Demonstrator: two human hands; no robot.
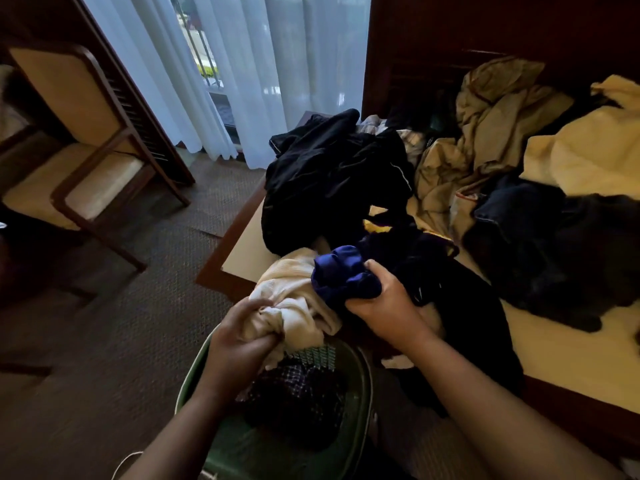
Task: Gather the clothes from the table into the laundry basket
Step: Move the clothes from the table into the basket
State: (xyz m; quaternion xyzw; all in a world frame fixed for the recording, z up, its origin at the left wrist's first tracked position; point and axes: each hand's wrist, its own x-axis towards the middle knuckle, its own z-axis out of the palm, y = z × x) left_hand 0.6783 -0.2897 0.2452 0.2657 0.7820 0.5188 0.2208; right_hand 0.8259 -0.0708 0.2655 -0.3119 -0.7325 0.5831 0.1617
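Now, left hand (239, 341): fingers curled round a bunched cream garment (294, 292), over the laundry basket (362, 372) rim.
Right hand (384, 303): fist closed on a blue garment (343, 271), at the table (246, 251) edge.
Laundry basket: green, beside the table, checked cloth (294, 386) inside.
Table: black, tan and cream clothes (485, 133) heaped.

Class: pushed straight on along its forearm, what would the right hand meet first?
Past the blue garment it grips, the right hand likely meets the black clothing pile; the cream garment lies near that line, depth unclear.
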